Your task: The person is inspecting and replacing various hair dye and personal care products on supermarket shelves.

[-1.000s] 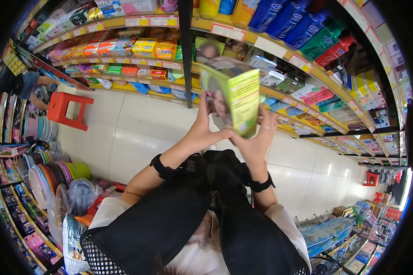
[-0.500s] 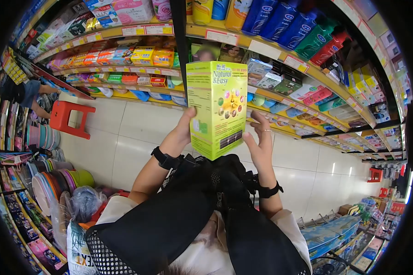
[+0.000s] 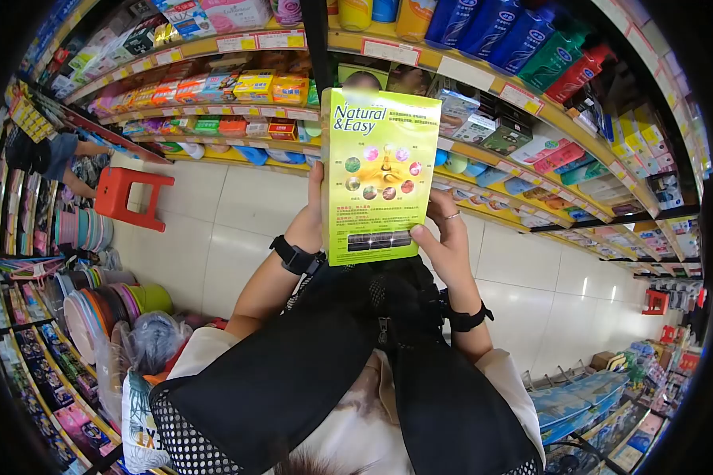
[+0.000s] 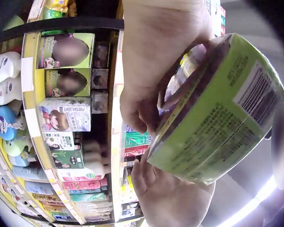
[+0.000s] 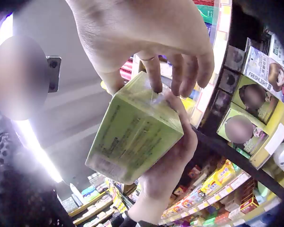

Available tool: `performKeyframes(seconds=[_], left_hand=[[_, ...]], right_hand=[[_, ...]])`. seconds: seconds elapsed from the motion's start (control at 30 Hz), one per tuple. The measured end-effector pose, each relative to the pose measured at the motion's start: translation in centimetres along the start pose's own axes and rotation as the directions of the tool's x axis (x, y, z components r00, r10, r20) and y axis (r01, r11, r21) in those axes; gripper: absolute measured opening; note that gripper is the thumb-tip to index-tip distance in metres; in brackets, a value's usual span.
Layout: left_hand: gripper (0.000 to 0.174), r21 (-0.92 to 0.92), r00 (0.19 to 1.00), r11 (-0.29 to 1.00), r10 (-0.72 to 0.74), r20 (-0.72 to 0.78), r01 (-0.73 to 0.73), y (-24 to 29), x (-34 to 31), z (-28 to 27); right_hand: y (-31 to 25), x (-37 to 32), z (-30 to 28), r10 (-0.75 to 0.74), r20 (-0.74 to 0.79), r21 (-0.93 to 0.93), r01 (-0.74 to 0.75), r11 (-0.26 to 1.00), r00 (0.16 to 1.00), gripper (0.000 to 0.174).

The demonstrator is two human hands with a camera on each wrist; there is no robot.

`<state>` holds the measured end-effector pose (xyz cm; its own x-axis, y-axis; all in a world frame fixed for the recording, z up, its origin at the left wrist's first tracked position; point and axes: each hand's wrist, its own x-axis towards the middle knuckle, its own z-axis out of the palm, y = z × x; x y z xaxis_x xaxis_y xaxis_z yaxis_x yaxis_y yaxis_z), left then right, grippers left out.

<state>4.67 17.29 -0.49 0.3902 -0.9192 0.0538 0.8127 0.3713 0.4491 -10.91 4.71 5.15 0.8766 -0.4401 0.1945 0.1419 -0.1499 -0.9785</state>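
A light green hair dye box point(image 3: 382, 198) marked "Natural & Easy" is held up in front of the chest, its printed broad face toward the head camera. My left hand point(image 3: 310, 223) grips its left side, the thumb along the edge and the fingers hidden behind. My right hand point(image 3: 449, 237) holds the lower right edge, thumb on the front and a ring on one finger. The left wrist view shows a box panel point(image 4: 222, 109) with a barcode and small print. In the right wrist view, clear wrap shows near the box's end point(image 5: 146, 92), beside my right fingers.
Shelves point(image 3: 392, 52) of bottles and boxes curve ahead; similar green boxes point(image 4: 68, 82) stand on one. A red stool point(image 3: 132, 198) stands on the tiled floor at left, near another person point(image 3: 59, 154). Stacked basins point(image 3: 107, 305) are at lower left.
The box has turned from its dark-haired picture side, past a corner-on view, to its printed face. The right hand, briefly apart from the box, now holds its lower right edge.
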Motion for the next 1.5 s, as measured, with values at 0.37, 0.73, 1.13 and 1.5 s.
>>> performKeyframes(seconds=[0.37, 0.73, 1.13, 1.5], left_hand=[[0.079, 0.222, 0.991, 0.970, -0.076, -0.111, 0.100, 1.8, -1.6, 0.5], [0.097, 0.924, 0.842, -0.321, 0.540, 0.000, 0.206, -1.4, -2.0, 4.0], [0.094, 0.955, 0.916, -0.298, 0.382, 0.120, -0.001, -1.4, -1.0, 3.6], [0.075, 0.953, 0.974, -0.216, -0.118, 0.192, -0.214, 3.4, 0.7, 2.5]], right_hand=[[0.6, 0.3, -0.9, 0.042, 0.154, -0.367, 0.018, 0.930, 0.987, 0.061], [2.0, 0.4, 2.7, 0.302, 0.110, 0.306, -0.321, 0.896, 0.947, 0.075], [5.1, 1.2, -0.3, 0.114, -0.189, -0.116, -0.137, 0.984, 0.975, 0.062], [5.9, 1.5, -3.4, -0.146, 0.112, -0.492, 0.182, 0.852, 0.983, 0.065]])
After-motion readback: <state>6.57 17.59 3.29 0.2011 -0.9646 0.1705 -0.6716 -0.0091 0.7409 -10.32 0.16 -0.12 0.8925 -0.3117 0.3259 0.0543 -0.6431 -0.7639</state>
